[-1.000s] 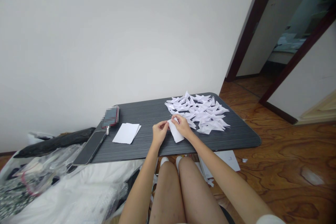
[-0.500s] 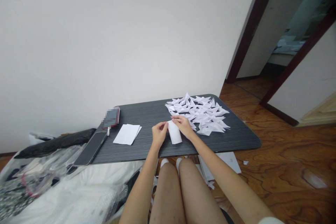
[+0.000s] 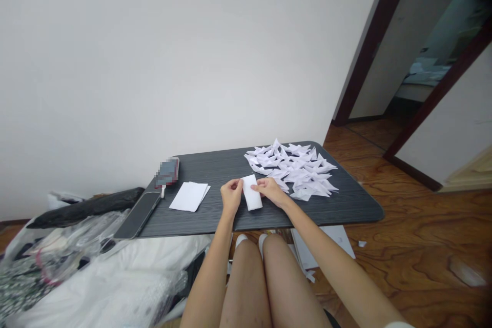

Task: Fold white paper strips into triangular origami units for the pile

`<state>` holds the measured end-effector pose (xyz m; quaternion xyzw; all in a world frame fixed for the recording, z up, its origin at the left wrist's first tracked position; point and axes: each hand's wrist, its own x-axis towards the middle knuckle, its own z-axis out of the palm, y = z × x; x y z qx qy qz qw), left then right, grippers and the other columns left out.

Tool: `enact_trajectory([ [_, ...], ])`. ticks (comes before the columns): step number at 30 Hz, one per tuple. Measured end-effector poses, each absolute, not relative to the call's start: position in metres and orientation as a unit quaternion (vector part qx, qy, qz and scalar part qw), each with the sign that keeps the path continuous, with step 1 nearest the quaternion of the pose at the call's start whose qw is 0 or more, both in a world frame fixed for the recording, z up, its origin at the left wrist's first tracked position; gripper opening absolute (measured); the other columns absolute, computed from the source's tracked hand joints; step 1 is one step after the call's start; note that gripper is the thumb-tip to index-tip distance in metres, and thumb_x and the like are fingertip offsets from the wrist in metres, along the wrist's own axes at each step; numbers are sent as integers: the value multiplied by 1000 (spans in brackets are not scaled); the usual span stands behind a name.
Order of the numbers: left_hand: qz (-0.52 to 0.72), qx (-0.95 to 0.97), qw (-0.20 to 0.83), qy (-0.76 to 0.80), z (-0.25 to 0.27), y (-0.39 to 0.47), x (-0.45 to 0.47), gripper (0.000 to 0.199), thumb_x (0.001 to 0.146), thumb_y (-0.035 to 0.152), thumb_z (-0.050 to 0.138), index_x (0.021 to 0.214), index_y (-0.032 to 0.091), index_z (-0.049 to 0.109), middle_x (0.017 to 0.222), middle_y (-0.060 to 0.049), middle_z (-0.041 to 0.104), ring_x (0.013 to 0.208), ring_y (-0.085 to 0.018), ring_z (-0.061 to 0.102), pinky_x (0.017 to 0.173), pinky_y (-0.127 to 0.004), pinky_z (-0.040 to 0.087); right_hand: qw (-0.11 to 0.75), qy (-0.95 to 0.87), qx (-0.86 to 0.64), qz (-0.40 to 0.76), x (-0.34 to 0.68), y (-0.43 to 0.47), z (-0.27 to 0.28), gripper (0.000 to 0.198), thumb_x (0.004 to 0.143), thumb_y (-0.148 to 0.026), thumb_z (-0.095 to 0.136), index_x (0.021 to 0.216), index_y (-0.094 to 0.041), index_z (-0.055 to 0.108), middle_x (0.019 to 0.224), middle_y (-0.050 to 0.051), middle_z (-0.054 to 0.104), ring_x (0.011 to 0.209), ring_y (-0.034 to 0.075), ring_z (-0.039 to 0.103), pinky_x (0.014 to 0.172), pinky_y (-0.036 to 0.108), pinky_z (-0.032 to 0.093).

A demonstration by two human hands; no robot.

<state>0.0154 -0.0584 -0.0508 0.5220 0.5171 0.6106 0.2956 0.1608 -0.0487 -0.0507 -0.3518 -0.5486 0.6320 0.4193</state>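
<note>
Between my hands is a folded sheet of white paper [image 3: 251, 196], a narrow upright rectangle held just over the dark table [image 3: 215, 164]. My left hand [image 3: 231, 196] pinches its upper left edge between thumb and fingers. On the other side my right hand [image 3: 272, 189] grips the right edge, thumb on the front face and fingers partly hidden behind. To the right lies a spread of folded white paper boats [image 3: 295, 166], close beyond my right hand. A small stack of white paper sheets [image 3: 189, 196] rests to the left of my left hand.
At the table's left end lie a dark phone-like slab [image 3: 138, 215] and a blurred-out red-edged item [image 3: 167, 173]. Plastic-wrapped bundles [image 3: 107, 282] sit left of the table. A white wall [image 3: 192, 51] stands behind; white sheets [image 3: 338, 238] lie below the front edge.
My right hand has slid from the paper's top edge down to its right side. The paper now stands flatter and straighter. My left hand keeps its pinch, and the view has shifted slightly.
</note>
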Motion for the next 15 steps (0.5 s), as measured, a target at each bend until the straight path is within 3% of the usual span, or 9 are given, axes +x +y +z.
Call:
enact_trajectory([
  [9,628,492,236,555,-54,-57,11,23,65,31,55,68,10,64,60,-4,63,54,-13,55,53,-23,43,355,-577,-330,657,162,-51,-45,24,57,-33,66,59,-13,53,49,-1,60,47,13,58,48,23,44],
  [15,661,420,163,600,-56,-55,-1,24,66,32,53,71,11,64,61,-5,62,58,-15,56,57,-25,44,264,-642,-289,659,165,-57,-44,25,57,-32,67,63,-11,55,54,4,63,49,14,59,47,22,43],
])
